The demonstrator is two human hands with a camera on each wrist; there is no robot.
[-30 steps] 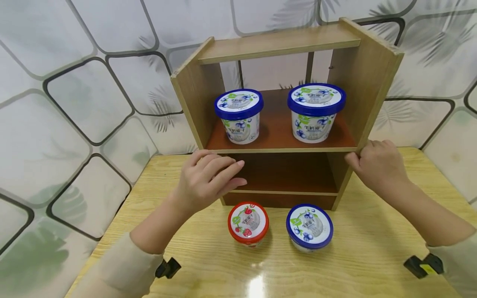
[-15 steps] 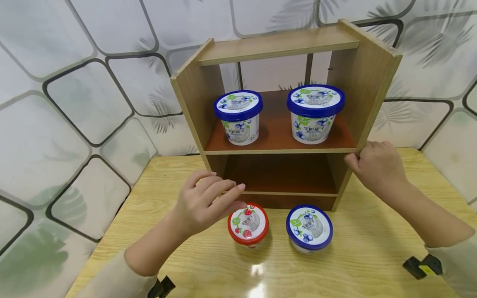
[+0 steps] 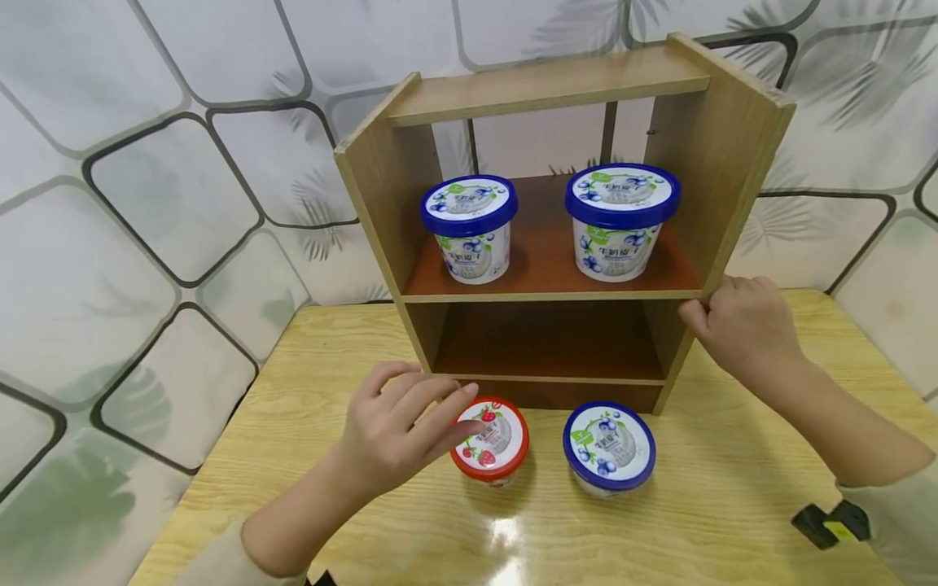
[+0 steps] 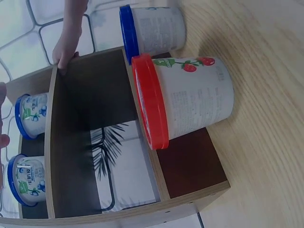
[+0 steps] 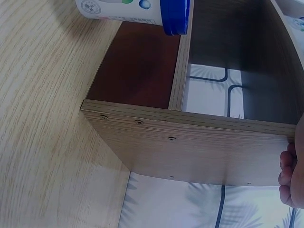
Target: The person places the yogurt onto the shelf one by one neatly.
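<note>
In the head view my left hand (image 3: pixel 399 431) hovers just left of a tub with a red lid and strawberry pictures (image 3: pixel 497 448). Its fingers are loosely bent with nothing in them, and the fingertips overlap the lid's edge in that view; contact cannot be told. My right hand (image 3: pixel 751 321) grips the front edge of the right side panel of a small wooden shelf (image 3: pixel 557 98), thumb on the inner side. Outside that panel, curled fingers (image 5: pixel 286 175) show in the right wrist view. A blue-lidded blueberry tub (image 3: pixel 611 448) stands right of the red-lidded one.
On the middle board stand two more blue-lidded tubs, one left (image 3: pixel 472 228) and one right (image 3: pixel 621 224). Beneath them is the lower compartment (image 3: pixel 550 338). The shelf stands on a light wood table (image 3: pixel 352 521) against a patterned wall (image 3: pixel 212 49).
My left hand has come down from the shelf's left edge to beside the red-lidded tub. My right hand stays on the right panel, and the tubs stand where they were.
</note>
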